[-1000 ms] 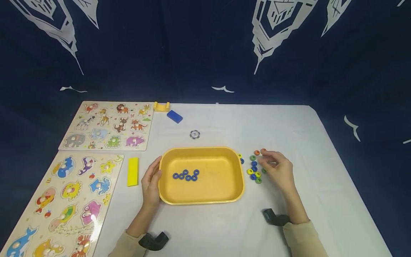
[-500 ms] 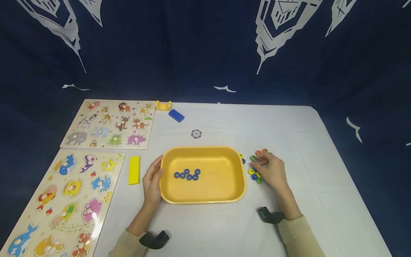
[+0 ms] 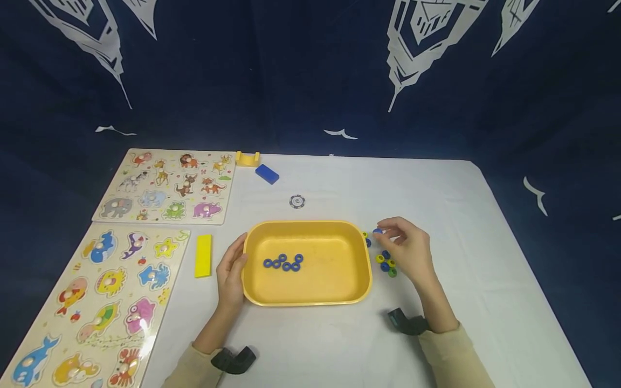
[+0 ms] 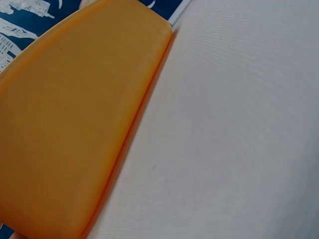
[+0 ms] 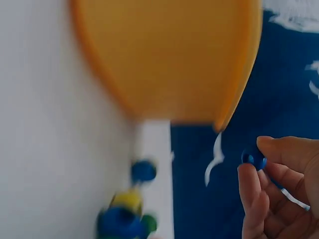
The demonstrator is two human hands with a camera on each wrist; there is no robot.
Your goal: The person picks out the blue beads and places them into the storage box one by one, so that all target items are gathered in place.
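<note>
A yellow plastic tray [image 3: 330, 275] sits mid-table in the head view, with several blue ring beads [image 3: 287, 266] inside its left half. My left hand [image 3: 230, 277] holds the tray's left end, thumb near the rim. To the right of the tray, my right hand [image 3: 409, 248] pinches one blue bead [image 5: 254, 158] between thumb and index finger, raised off the table. Below that hand lies a small cluster with blue, yellow [image 3: 380, 259] and green beads [image 3: 392, 272]. A yellow bead [image 3: 365, 235] and a blue one [image 3: 368, 243] lie against the tray's right side. Orange beads are hidden behind the right hand.
Two animal puzzle boards [image 3: 165, 186] cover the table's left side. Between them and the tray is a yellow block [image 3: 203, 256]. Farther back lie a poker chip [image 3: 297, 201], a blue block [image 3: 267, 174] and a yellow notched piece [image 3: 248, 159]. A dark patterned curtain hangs behind.
My right hand has moved left from the orange beads, taken a blue bead from the cluster and lifted it toward the tray. The left hand stays on the tray.
</note>
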